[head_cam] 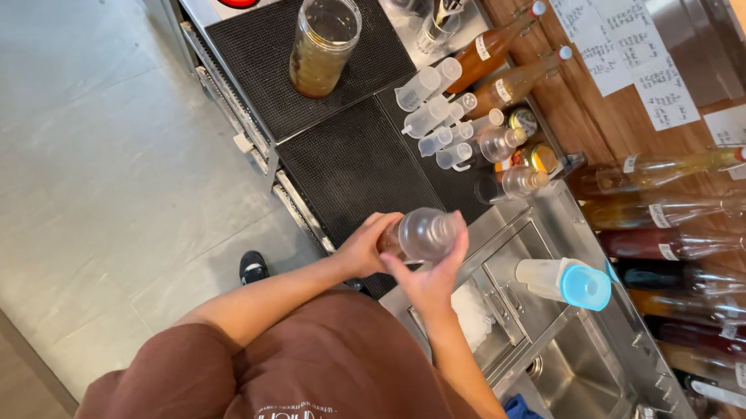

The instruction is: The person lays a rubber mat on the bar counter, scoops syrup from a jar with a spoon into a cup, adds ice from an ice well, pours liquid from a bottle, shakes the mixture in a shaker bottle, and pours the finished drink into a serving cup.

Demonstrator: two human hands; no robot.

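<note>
Floor [85, 166]: pale grey large tiles, soft even light, mild glare. Stainless desk [517, 239] runs diagonally, topped with black mesh mats [350, 163]. Steel sink [582, 378] at lower right. Behind it a wood-grain wall panel [595, 118] with white paper sheets [623, 45] stuck on.

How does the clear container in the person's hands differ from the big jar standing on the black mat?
The clear container is held between the left hand and the right hand, tilted on its side; the big jar stands upright on the black mat, untouched. The clear container looks smaller than the big jar. The big jar shows yellowish-brown contents; what the clear container holds is hard to tell. Both are transparent and round.
</note>
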